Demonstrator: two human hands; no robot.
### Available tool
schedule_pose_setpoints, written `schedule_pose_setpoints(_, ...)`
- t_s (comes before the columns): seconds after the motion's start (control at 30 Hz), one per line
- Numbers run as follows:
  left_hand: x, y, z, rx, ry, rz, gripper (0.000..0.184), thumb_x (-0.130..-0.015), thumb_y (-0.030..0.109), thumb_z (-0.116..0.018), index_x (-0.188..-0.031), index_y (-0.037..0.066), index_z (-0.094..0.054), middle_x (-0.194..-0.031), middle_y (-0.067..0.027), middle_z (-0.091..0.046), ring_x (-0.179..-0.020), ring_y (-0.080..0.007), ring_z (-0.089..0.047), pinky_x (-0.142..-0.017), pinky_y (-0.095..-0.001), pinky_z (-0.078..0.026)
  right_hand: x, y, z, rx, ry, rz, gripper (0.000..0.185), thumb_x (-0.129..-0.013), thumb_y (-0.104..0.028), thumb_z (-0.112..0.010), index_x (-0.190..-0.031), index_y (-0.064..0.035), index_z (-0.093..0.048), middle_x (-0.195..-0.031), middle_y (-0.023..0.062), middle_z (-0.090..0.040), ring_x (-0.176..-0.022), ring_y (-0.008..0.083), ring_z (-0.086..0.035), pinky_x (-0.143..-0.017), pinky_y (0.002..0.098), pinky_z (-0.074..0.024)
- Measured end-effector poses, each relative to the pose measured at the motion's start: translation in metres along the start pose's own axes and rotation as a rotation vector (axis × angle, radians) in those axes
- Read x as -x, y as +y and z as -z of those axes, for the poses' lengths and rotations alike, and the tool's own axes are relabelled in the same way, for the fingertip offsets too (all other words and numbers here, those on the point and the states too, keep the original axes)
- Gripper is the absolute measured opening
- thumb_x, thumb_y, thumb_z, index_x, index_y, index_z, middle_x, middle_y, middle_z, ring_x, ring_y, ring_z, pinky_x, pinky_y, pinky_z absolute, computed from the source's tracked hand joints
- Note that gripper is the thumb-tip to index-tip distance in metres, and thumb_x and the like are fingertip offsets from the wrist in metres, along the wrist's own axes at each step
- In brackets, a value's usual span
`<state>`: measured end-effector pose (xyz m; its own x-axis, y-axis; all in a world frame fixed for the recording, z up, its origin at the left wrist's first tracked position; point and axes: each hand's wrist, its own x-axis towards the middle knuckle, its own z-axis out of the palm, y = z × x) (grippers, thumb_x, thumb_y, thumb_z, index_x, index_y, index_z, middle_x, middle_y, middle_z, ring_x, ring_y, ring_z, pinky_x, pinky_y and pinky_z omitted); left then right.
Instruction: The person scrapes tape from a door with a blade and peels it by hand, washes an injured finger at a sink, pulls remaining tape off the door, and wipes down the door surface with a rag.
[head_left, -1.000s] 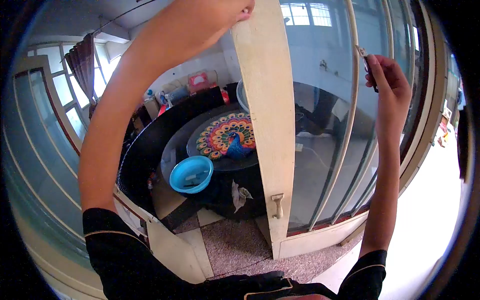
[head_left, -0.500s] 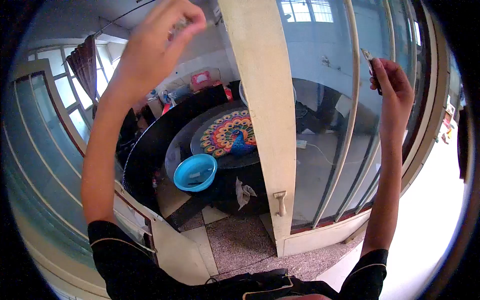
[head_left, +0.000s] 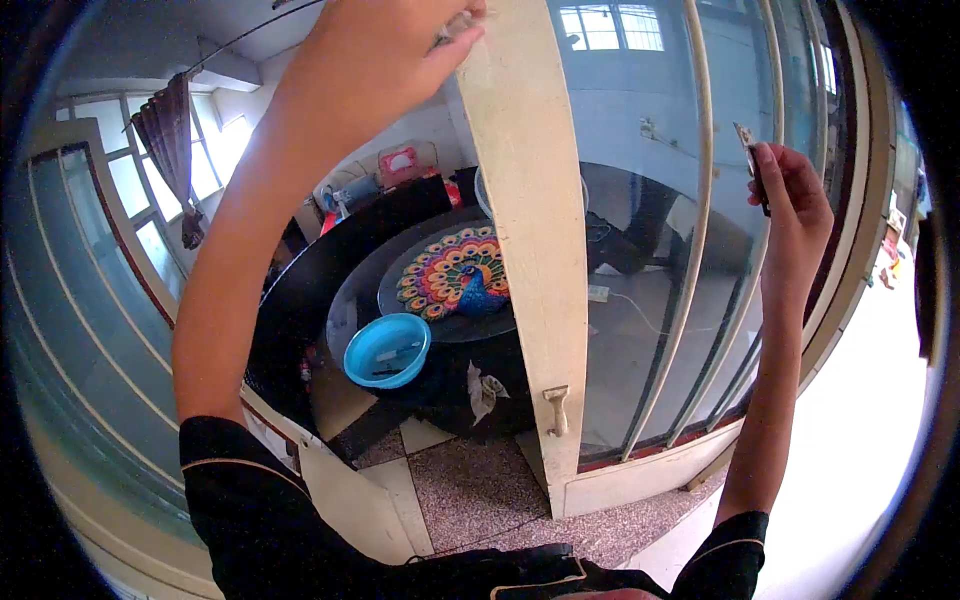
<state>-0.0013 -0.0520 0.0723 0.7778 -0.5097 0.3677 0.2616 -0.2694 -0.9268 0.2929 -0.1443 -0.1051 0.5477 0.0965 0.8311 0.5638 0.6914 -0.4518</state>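
Observation:
My left hand point(head_left: 395, 55) is raised at the top edge, closed on a small greyish, crumpled-looking thing point(head_left: 456, 28) that I cannot make out. Its fingertips are close to the upper part of the cream door frame point(head_left: 530, 180). Over by the barred glass pane point(head_left: 650, 210), my right hand point(head_left: 797, 190) grips a small black-handled tool with a flat pale blade point(head_left: 752, 160), blade pointing up. A metal pull handle point(head_left: 557, 410) is fixed low on the door frame.
Behind the door stands a round black table point(head_left: 350, 250) with a peacock picture point(head_left: 460, 270) on it. A blue basin point(head_left: 388, 350) holding a few items and a crumpled cloth or paper point(head_left: 485, 390) are near its front. Another barred glass door point(head_left: 80, 280) stands at left.
My left hand has moved right and up, toward the door frame. My right hand has shifted slightly down and right, still holding the bladed tool.

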Motion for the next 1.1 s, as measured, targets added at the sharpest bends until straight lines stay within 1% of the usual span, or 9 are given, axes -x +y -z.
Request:
schedule_pose_setpoints(0.1,-0.004,0.005,0.001,-0.255,-0.172,-0.051,0.011,-0.079,0.011,-0.059,-0.072,0.004,-0.054,-0.073,-0.011,-0.047,-0.065,-0.028,-0.048,-0.069,-0.0412,-0.044,0.001,-0.003,0.003,-0.009,0.021,-0.017,0.015,-0.09,-0.016,-0.065,-0.095,-0.0021,-0.066,-0.078,0.0006,-0.063,-0.067,0.0053,-0.055,-0.059,0.0191,-0.0431)
schedule_pose_setpoints(0.33,-0.008,0.002,-0.002,-0.354,-0.289,-0.1,0.015,-0.084,0.016,-0.055,-0.081,0.001,-0.054,-0.079,-0.0136,-0.049,-0.069,-0.0297,-0.051,-0.07,-0.0407,-0.045,0.005,-0.011,0.012,-0.023,0.025,-0.044,0.015,-0.09,-0.016,-0.065,-0.096,-0.0017,-0.066,-0.078,0.0006,-0.063,-0.066,0.0053,-0.055,-0.059,0.0189,-0.0426)
schedule_pose_setpoints(0.4,-0.009,0.001,-0.001,0.069,-0.154,0.561,0.014,-0.086,0.013,-0.054,-0.088,0.0,-0.053,-0.083,-0.014,-0.053,-0.075,-0.0322,-0.055,-0.07,-0.0409,-0.047,0.006,-0.013,0.013,-0.023,0.019,-0.048,0.015,-0.09,-0.015,-0.065,-0.096,-0.0016,-0.066,-0.078,0.0005,-0.063,-0.066,0.0052,-0.055,-0.059,0.0188,-0.0427)
schedule_pose_setpoints(0.5,-0.017,-0.016,0.027,0.015,-0.094,0.777,0.014,-0.089,0.012,-0.053,-0.094,-0.001,-0.053,-0.088,-0.014,-0.056,-0.079,-0.03,-0.058,-0.07,-0.0388,-0.048,0.007,-0.015,0.014,-0.015,0.023,-0.032,0.015,-0.09,-0.015,-0.065,-0.095,-0.0013,-0.066,-0.077,0.0006,-0.063,-0.066,0.0052,-0.055,-0.059,0.019,-0.0428)
schedule_pose_setpoints(0.73,-0.012,-0.01,0.046,0.173,0.051,0.629,0.017,-0.09,0.014,-0.056,-0.098,-0.001,-0.057,-0.09,-0.0131,-0.056,-0.082,-0.0212,-0.059,-0.073,-0.0318,-0.048,0.011,-0.017,0.019,-0.005,0.05,-0.043,0.015,-0.09,-0.015,-0.065,-0.094,-0.0007,-0.066,-0.076,0.0007,-0.062,-0.066,0.0055,-0.054,-0.058,0.0196,-0.042)
schedule_pose_setpoints(0.83,-0.009,0.01,0.045,0.458,0.06,0.676,0.018,-0.089,0.014,-0.059,-0.099,-0.001,-0.059,-0.092,-0.0117,-0.056,-0.083,-0.0206,-0.06,-0.072,-0.0307,-0.048,0.013,-0.018,0.022,-0.003,0.037,-0.046,0.015,-0.09,-0.014,-0.064,-0.095,-0.0004,-0.066,-0.076,0.0008,-0.062,-0.067,0.0054,-0.054,-0.059,0.0197,-0.0417)
schedule_pose_setpoints(0.93,0.005,0.021,0.029,0.341,0.026,0.334,0.032,-0.085,0.019,-0.068,-0.106,-0.003,-0.058,-0.096,-0.0114,-0.056,-0.086,-0.0196,-0.059,-0.073,-0.0298,-0.049,0.014,-0.019,0.025,-0.012,0.017,-0.059,0.014,-0.09,-0.014,-0.064,-0.095,-0.0003,-0.065,-0.077,0.0009,-0.062,-0.068,0.0053,-0.054,-0.06,0.0196,-0.0418)
schedule_pose_setpoints(1.03,0.024,0.016,0.0,0.296,0.079,0.499,0.024,-0.083,0.021,-0.07,-0.097,0.003,-0.063,-0.096,-0.0036,-0.06,-0.091,-0.0141,-0.057,-0.081,-0.028,-0.045,0.014,-0.027,0.022,-0.036,-0.033,-0.039,0.013,-0.09,-0.013,-0.064,-0.095,-0.0012,-0.065,-0.079,0.0012,-0.063,-0.069,0.0055,-0.055,-0.06,0.0192,-0.0425)
schedule_pose_setpoints(1.1,0.045,-0.001,-0.02,0.544,0.229,0.853,0.035,-0.081,0.028,-0.073,-0.103,0.003,-0.061,-0.098,-0.0037,-0.063,-0.091,-0.014,-0.059,-0.081,-0.0292,-0.047,0.013,-0.041,0.008,-0.032,-0.063,0.002,0.012,-0.09,-0.013,-0.064,-0.096,-0.0028,-0.066,-0.081,0.0018,-0.065,-0.07,0.006,-0.057,-0.061,0.0195,-0.0444)
